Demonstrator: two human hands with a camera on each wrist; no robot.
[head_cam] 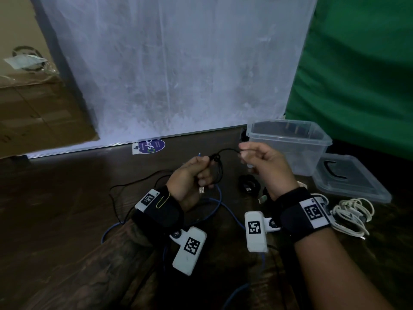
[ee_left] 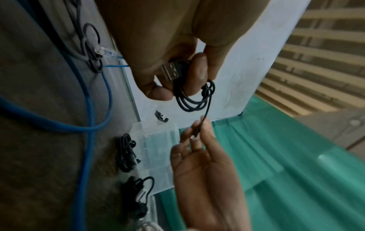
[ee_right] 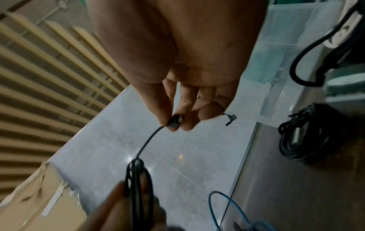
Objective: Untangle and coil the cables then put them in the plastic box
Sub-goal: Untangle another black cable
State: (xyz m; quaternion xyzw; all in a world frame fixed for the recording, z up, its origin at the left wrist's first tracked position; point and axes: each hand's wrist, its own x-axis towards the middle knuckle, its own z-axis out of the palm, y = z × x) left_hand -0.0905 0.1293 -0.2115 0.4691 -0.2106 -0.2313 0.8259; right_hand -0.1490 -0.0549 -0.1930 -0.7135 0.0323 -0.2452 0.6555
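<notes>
Here, with my left hand (head_cam: 190,175) clenched round the coiled black cable (ee_left: 194,100) and my right hand (head_cam: 263,157) pinching its free plug end just beyond, I should wrap that 1 tail snugly round the coil before boxing.

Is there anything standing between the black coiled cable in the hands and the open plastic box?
Nothing visible blocks it. The thin black coiled cable hangs between the left hand and right hand; the clear plastic box stands open just beyond the right hand.
</notes>
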